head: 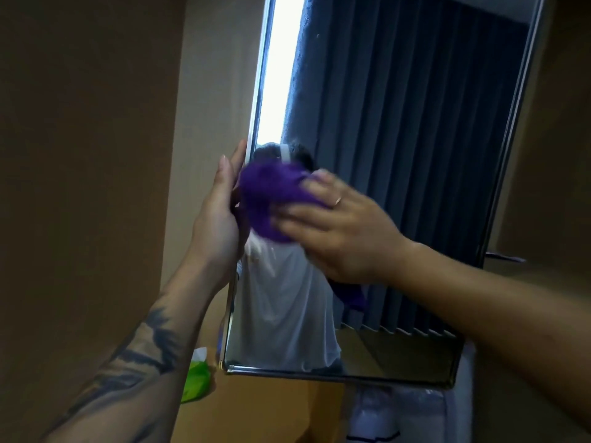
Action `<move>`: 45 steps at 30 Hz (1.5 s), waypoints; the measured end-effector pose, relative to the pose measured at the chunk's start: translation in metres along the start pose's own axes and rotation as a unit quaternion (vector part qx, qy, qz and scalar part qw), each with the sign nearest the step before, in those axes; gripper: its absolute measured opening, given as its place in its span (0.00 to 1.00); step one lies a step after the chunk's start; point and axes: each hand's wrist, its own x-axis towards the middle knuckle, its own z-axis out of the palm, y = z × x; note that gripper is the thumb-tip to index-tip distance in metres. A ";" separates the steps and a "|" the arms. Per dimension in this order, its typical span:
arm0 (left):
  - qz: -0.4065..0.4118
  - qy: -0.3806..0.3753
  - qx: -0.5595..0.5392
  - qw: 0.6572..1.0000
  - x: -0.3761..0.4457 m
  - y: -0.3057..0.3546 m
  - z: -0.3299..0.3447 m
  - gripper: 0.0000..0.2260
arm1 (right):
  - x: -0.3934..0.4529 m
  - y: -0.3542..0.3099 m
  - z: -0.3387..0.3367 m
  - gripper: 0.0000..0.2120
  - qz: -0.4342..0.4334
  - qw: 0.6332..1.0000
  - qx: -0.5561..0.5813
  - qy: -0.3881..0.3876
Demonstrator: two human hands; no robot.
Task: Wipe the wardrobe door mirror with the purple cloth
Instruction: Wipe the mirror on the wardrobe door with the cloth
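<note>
The wardrobe door point(80, 155) fills the left side as a broad brown panel, and the mirror point(399, 187) fixed to a door stands beside it, tall and framed in metal, reflecting dark blue curtains point(415, 139) and a person in a white shirt. The left hand point(220, 219) grips the mirror's left edge about halfway up, fingers straight along the frame and thumb wrapped toward the glass. The right hand point(339, 228) presses flat with fingers spread, near that left edge. The purple cloth point(271, 199) lies bunched under its fingers against the glass, bulging out past the fingertips toward the left hand; a loose tail hangs below the wrist. A green item point(196, 380) sits below the mirror's lower left corner.
</note>
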 end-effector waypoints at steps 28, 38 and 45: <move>-0.022 -0.016 -0.023 0.999 -0.011 -0.010 -0.015 0.20 | -0.015 -0.041 0.017 0.18 -0.017 0.999 0.029 -0.014; -0.014 0.002 -0.030 0.999 -0.010 -0.010 -0.012 0.20 | -0.002 -0.041 0.016 0.18 0.105 0.994 0.022 0.038; 0.005 -0.013 -0.008 1.000 -0.008 -0.013 -0.017 0.20 | 0.000 0.009 0.002 0.18 0.041 0.999 0.000 0.018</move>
